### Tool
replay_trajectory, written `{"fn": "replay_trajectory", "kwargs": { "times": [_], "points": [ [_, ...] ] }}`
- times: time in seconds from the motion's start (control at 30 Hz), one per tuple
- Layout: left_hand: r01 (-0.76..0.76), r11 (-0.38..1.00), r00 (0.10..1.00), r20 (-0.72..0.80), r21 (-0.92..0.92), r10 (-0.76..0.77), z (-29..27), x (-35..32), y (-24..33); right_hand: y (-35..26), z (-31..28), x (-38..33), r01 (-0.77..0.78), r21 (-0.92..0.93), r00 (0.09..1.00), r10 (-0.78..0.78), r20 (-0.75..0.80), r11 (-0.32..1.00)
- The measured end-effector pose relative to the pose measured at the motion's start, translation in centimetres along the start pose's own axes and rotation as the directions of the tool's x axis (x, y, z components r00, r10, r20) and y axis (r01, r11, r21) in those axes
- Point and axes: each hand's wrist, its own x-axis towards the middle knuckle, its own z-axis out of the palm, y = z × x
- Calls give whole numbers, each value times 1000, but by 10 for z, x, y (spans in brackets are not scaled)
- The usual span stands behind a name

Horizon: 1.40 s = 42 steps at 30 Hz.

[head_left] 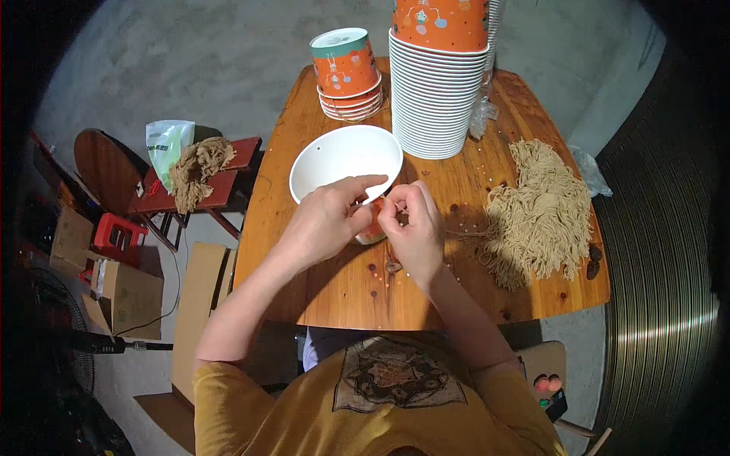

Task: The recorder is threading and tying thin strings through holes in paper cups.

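Note:
My left hand [328,219] grips the rim of a white paper bowl with an orange outside [344,159], tilted on the wooden table [334,289]. My right hand [412,226] is right beside it, fingers pinched at the bowl's rim near a thin string; what it pinches is too small to tell. A heap of tan strings [541,213] lies to the right of my right hand.
A tall stack of white-rimmed orange bowls [437,83] stands at the table's back, a shorter stack [348,72] to its left. A red stool with more strings and a plastic bag [194,171] sits left of the table. Cardboard boxes [125,296] lie on the floor.

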Motion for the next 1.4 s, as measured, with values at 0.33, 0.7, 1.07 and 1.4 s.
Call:
{"fn": "replay_trajectory", "kwargs": {
  "times": [0.33, 0.7, 1.07, 1.4],
  "points": [
    [-24, 999, 995, 97, -39, 28, -3, 5, -1, 1, -2, -3, -7, -11, 1000, 7, 2, 1000],
    [96, 990, 944, 325, -107, -56, 7, 37, -12, 15, -13, -18, -85, -72, 992, 92, 92, 994],
    [-312, 942, 939, -112, 124, 326, -1, 39, -8, 23, -36, 12, -424, 363, 899, 335, 283, 830],
    [169, 830, 983, 153, -531, -103, 11, 40, -14, 25, -27, 31, -624, 473, 775, 414, 478, 622]
  ]
}}
